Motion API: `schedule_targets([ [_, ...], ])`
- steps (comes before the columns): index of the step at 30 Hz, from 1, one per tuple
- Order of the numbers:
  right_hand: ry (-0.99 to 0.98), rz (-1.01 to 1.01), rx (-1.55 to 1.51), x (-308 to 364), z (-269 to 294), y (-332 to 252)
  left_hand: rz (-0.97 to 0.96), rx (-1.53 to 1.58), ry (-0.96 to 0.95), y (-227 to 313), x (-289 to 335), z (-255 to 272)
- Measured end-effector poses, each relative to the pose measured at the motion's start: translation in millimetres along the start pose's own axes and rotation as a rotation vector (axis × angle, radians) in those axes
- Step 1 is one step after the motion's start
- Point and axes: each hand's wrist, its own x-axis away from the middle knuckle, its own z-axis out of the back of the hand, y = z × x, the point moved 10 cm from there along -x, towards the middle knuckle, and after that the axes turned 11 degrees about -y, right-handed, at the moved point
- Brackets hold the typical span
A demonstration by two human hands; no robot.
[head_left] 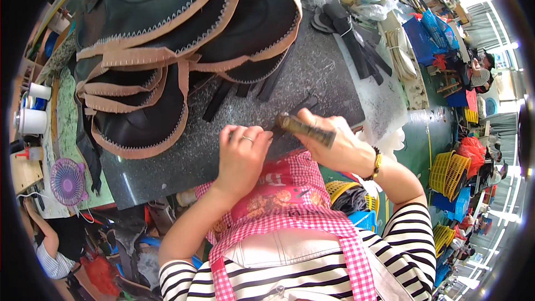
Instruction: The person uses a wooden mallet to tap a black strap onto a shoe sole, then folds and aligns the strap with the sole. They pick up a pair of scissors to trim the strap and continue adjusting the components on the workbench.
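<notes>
My right hand (343, 147) is wrapped around a brown, tape-wrapped handle (305, 128); the working end of this tool is hidden. Close to it, my left hand (242, 159) has its fingers pinched together over the near edge of the dark stone slab (334, 86). Whatever lies between those fingertips is too small and dark to make out. Just beyond both hands, a small dark curved piece (308, 102) rests on the slab. Black leather pieces with tan zigzag-stitched borders (139, 125) are heaped to the left and beyond my left hand.
Black strips (217, 100) stick out from under the heap. A tied bundle of dark strips (351, 36) lies at the far right of the slab. At the left stands a purple fan (68, 181). Yellow baskets (446, 175) line the green floor, and another person's arm (44, 228) shows lower left.
</notes>
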Motion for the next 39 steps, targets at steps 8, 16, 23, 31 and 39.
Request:
schedule_targets([
  [8, -0.015, -0.102, -0.031, -2, -3, -18, 0.021, 0.009, -0.012, -3, 21, -2],
  [16, 0.127, 0.123, -0.118, 1, -9, -25, 0.058, -0.065, 0.086, -2, 27, -1],
  [23, -0.116, -0.044, -0.011, -2, -19, -7, 0.015, -0.212, 0.130, 15, 30, -4],
  [31, 0.050, 0.091, -0.031, -2, -19, -27, 0.063, -0.159, 0.109, 7, 32, 14],
  [39, 0.088, -0.027, -0.145, 1, -26, -28, 0.098, -0.067, 0.169, 2, 33, 18],
])
